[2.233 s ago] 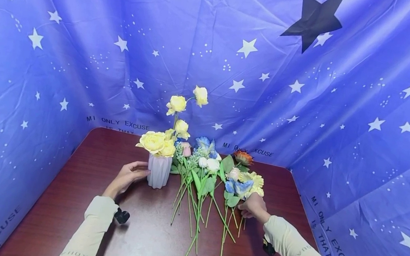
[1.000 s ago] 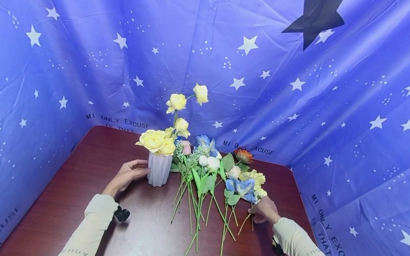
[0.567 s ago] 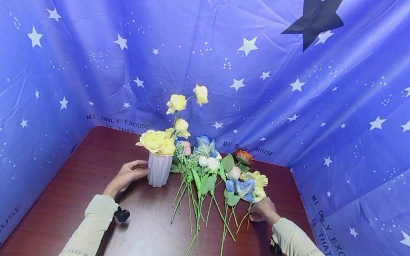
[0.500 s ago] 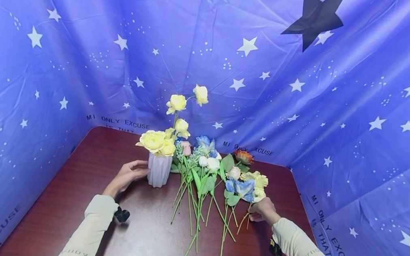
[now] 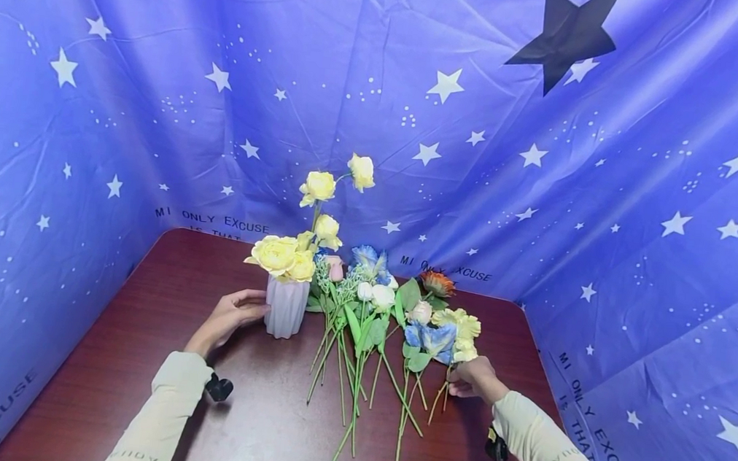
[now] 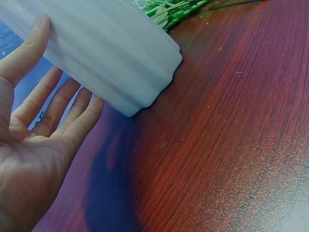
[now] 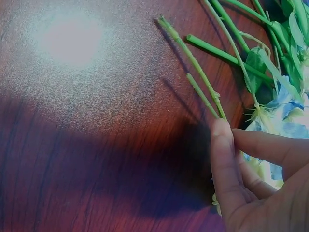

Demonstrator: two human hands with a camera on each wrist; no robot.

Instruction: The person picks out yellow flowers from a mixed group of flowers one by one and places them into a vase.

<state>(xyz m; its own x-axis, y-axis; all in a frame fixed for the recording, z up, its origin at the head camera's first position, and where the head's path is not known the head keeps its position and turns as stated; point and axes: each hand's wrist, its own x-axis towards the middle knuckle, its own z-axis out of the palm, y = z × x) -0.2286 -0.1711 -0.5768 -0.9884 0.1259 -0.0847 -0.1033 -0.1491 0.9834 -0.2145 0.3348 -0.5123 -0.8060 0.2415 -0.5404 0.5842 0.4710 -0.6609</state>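
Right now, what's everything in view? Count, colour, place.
Fluted vase: one, pale lilac, left
Ruffled blossoms: several, yellow, in vase
Cupped blossom: one, pink, centre
Rounded buds: several, white, centre
Wide blooms: several, blue, centre, right
Small rose: one, cream, right
Spiky bloom: one, orange, right
Frilly blooms: unclear count, yellow, right
Leafy stems: many, green, table
Wooden table: one, maroon, beneath
Starry fabric: unclear count, blue, background
Large star: one, black, upper right
Boxy devices: two, black, wrists
Long sleeves: two, cream, forearms
Left hand: one, touching vase
Right hand: one, pinching stems

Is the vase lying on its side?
No, the head view shows the vase standing upright on the table.
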